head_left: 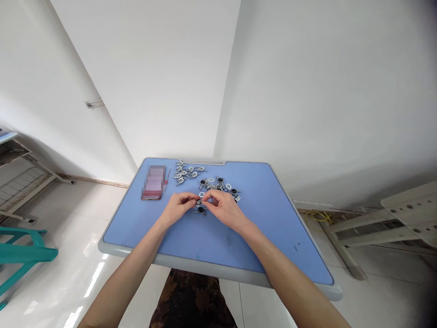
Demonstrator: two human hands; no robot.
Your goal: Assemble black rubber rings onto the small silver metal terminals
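Note:
My left hand (178, 206) and my right hand (220, 205) meet over the middle of the blue table. Between their pinched fingertips is a small metal part (198, 202), gripped from both sides; its exact kind is too small to make out. Just below it on the table lies a metal piece with a black round cap (201, 210). Beyond my right hand are several similar black-capped pieces (220, 180) and flat silver plates with a round hole (228, 186). A heap of small silver metal fittings (184, 172) lies at the back left.
A phone (153, 182) lies on the table's left side beside a thin screwdriver (167, 178) with a red part. White walls (164, 68) stand behind the table (266, 232). A green stool (29, 250) is at left, and a metal-legged desk (372, 228) at right.

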